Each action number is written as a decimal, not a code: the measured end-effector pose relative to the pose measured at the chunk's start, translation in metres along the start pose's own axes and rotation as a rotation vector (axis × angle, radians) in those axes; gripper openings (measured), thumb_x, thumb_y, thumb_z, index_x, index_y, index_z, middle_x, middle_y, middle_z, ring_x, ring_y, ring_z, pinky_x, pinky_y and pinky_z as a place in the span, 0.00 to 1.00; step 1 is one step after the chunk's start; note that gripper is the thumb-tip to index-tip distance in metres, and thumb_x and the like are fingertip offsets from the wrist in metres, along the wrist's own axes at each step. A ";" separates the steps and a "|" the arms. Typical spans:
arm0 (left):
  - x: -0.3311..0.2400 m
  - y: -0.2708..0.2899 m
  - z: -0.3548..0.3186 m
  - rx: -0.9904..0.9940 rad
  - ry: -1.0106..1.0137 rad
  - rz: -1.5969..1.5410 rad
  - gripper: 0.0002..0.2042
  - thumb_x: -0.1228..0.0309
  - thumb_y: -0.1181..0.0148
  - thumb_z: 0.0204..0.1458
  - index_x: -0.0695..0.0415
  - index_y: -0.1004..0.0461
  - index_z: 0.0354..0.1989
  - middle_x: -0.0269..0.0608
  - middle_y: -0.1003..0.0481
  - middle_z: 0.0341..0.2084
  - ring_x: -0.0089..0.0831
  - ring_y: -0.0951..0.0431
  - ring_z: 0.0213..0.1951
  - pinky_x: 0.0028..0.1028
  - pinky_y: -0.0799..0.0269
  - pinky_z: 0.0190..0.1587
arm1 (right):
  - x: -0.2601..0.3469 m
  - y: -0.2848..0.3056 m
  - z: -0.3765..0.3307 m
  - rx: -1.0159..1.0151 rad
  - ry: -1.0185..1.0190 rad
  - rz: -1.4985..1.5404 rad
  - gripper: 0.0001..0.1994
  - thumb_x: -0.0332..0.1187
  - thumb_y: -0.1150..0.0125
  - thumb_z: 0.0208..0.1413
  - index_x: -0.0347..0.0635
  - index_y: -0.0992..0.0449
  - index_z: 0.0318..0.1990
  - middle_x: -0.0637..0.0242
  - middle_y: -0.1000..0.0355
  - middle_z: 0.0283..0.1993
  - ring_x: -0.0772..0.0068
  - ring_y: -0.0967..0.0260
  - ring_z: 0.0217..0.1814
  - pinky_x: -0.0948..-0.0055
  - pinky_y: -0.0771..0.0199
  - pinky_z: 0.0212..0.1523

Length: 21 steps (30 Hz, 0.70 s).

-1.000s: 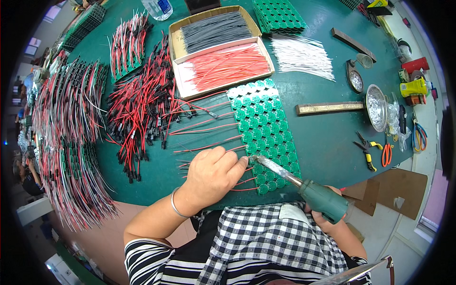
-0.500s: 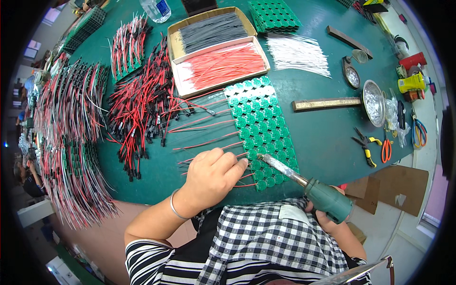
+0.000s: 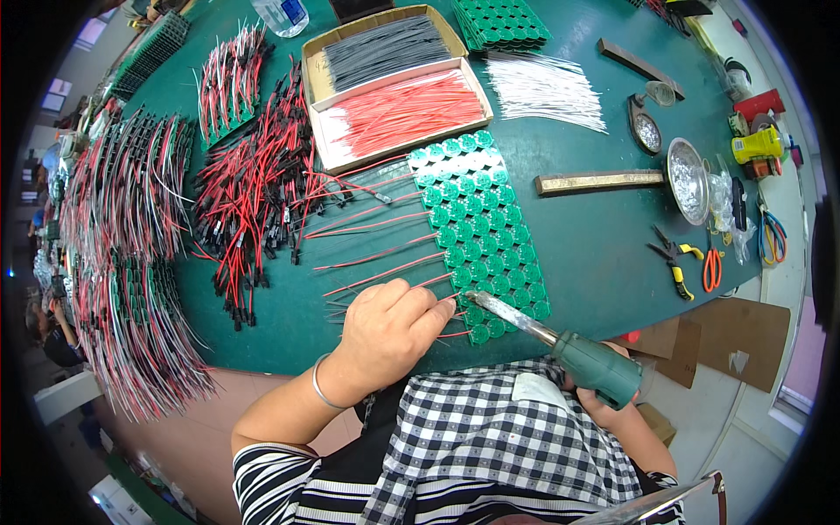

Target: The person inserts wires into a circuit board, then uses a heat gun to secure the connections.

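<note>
A panel of round green circuit boards [image 3: 479, 223] lies on the table in front of me, with several red and black wires [image 3: 378, 255] reaching left from its left edge. My left hand [image 3: 388, 332] is closed, thumb and forefinger pinching a thin wire at the panel's lower left edge; the fingers largely hide it. My right hand [image 3: 605, 413], partly hidden behind the handle, grips a soldering iron [image 3: 597, 366] with a green body. Its silvery tip rests at or just over a lower left circuit, close to the left fingertips; exact contact cannot be made out.
Boxes of red wires [image 3: 407, 114] and dark wires [image 3: 385, 52] stand beyond the panel, near loose white wires [image 3: 547, 90]. Connector leads [image 3: 254, 192] and wired boards [image 3: 131, 192] crowd the left. Rightward are a metal bar [image 3: 599, 183], metal dish [image 3: 689, 182], pliers [image 3: 672, 261] and scissors [image 3: 712, 269].
The soldering iron's tip has shifted slightly left and toward me along the panel. My left hand keeps its pinch at the panel's edge, and the whole view has moved a little.
</note>
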<state>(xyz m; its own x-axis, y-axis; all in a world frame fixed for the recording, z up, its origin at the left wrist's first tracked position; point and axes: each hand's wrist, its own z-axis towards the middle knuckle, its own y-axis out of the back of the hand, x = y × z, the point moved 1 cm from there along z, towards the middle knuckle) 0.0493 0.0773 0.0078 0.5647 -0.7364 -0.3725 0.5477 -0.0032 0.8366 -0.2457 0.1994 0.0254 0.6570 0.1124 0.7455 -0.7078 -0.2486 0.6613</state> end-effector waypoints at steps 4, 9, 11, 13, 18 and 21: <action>0.001 -0.001 -0.001 0.006 0.006 -0.027 0.08 0.73 0.37 0.37 0.54 0.22 0.30 0.29 0.30 0.21 0.27 0.33 0.22 0.27 0.37 0.23 | 0.009 0.002 0.011 -0.019 0.030 0.031 0.12 0.30 0.39 0.45 0.40 0.22 0.40 0.60 0.25 0.42 0.56 0.29 0.46 0.63 0.32 0.49; 0.003 0.000 0.000 0.011 0.007 -0.031 0.09 0.73 0.37 0.36 0.54 0.22 0.30 0.29 0.30 0.22 0.27 0.33 0.23 0.27 0.37 0.24 | 0.012 0.000 0.013 0.034 -0.016 0.060 0.17 0.46 0.47 0.56 0.42 0.25 0.42 0.62 0.28 0.41 0.56 0.33 0.44 0.59 0.36 0.48; 0.003 0.000 0.000 0.012 0.008 -0.028 0.09 0.73 0.37 0.36 0.55 0.22 0.30 0.30 0.30 0.22 0.27 0.33 0.23 0.27 0.37 0.24 | 0.014 0.000 0.014 0.041 -0.015 0.044 0.17 0.46 0.47 0.56 0.42 0.25 0.42 0.62 0.28 0.41 0.57 0.33 0.44 0.59 0.36 0.47; 0.003 0.000 0.000 0.011 0.010 -0.027 0.09 0.74 0.37 0.36 0.55 0.22 0.30 0.30 0.30 0.22 0.27 0.33 0.23 0.27 0.36 0.24 | 0.015 -0.001 0.016 -0.030 0.059 -0.030 0.16 0.45 0.47 0.56 0.42 0.24 0.39 0.64 0.26 0.36 0.59 0.31 0.39 0.61 0.35 0.44; 0.004 -0.001 0.000 0.007 0.010 -0.034 0.09 0.74 0.37 0.36 0.54 0.22 0.30 0.30 0.30 0.22 0.27 0.33 0.23 0.27 0.36 0.24 | 0.011 0.005 0.018 0.024 0.098 0.050 0.10 0.30 0.42 0.47 0.40 0.22 0.38 0.60 0.24 0.39 0.57 0.26 0.40 0.64 0.27 0.42; 0.003 -0.001 0.000 0.008 0.009 -0.027 0.09 0.74 0.36 0.36 0.54 0.22 0.30 0.30 0.30 0.22 0.27 0.33 0.23 0.27 0.36 0.24 | 0.005 0.003 0.011 0.030 0.073 0.099 0.10 0.31 0.42 0.48 0.40 0.22 0.38 0.60 0.24 0.39 0.57 0.26 0.40 0.63 0.27 0.43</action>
<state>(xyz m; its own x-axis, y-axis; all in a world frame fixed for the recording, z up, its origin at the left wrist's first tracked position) 0.0509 0.0753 0.0057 0.5551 -0.7300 -0.3986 0.5580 -0.0285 0.8293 -0.2417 0.1882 0.0300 0.5627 0.1553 0.8119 -0.7594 -0.2909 0.5820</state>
